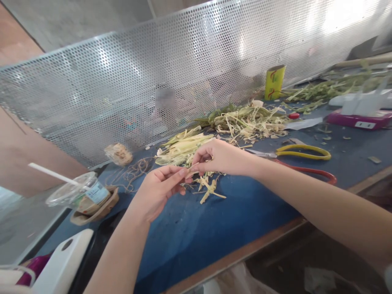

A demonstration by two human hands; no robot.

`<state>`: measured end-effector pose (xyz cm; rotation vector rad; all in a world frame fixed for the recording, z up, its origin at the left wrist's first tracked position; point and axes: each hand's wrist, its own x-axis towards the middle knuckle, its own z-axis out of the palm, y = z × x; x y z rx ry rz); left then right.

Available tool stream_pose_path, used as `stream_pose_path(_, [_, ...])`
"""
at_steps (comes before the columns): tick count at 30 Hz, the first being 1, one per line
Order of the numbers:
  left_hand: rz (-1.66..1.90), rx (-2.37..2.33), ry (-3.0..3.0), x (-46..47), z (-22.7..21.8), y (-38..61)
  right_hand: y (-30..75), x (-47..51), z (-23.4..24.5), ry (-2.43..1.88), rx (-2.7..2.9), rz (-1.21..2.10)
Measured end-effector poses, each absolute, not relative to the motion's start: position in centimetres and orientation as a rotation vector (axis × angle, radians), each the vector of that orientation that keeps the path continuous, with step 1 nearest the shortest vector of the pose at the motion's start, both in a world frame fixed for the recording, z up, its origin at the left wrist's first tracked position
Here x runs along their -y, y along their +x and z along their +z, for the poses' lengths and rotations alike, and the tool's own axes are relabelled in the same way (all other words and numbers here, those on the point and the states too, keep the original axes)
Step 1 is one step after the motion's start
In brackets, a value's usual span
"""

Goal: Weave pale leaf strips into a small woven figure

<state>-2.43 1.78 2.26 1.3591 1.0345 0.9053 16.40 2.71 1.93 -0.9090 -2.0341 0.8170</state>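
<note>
The left hand [162, 188] and right hand [223, 157] pinch a thin pale strip [192, 168], each grip clamped on it, above the middle of the blue surface [220, 232]. Pale leaves [183, 148] lie on the far side, scissors [301, 146] to the right, and a clear cup [87, 202] to the left.

Holds left hand [159, 188] and right hand [225, 159] in a pinch, close together (almost tip to tip), with bare forearms [300, 194] slanting inward from near left and near right.
</note>
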Motion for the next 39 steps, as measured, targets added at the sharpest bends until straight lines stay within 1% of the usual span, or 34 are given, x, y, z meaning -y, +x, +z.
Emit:
stream_pose_path(9, [1.052, -1.068, 1.479, -1.9, 1.8, -2.4, 16.7, -2.8, 2.3, -1.059, 2.155, 0.814])
stream_pose_path(14, [1.030, -1.069, 1.490, -1.9, 1.8, -2.4, 16.7, -2.6, 2.3, -1.019, 2.116, 0.868])
stream_pose_path(17, [0.955, -1.072, 1.432, -1.9, 1.9, -2.2, 16.5, -2.5, 2.1, -1.028, 2.122, 0.747])
stream_pose_path(23, [0.915, -1.061, 1.325, -2.0, 2.2, -2.2, 16.1, -2.1, 2.3, -1.083, 2.159, 0.326])
stream_pose_path(27, [0.890, -1.021, 1.276, -2.0, 2.4, -2.5, 16.2, -1.9, 2.7, -1.087, 2.186, 0.244])
stream_pose_path(30, [0.903, -0.998, 1.292, -1.9, 2.3, -2.5, 16.4, -2.0, 2.8, -1.087, 2.222, 0.322])
stream_pose_path(35, [0.980, -1.005, 1.393, -1.7, 2.1, -2.4, 16.3, -2.2, 2.7, -0.968, 2.292, 0.665])
stream_pose_path(39, [1.023, -1.073, 1.590, -1.7, 2.1, -2.4, 16.1, -2.2, 2.6, -0.972, 2.247, 0.780])
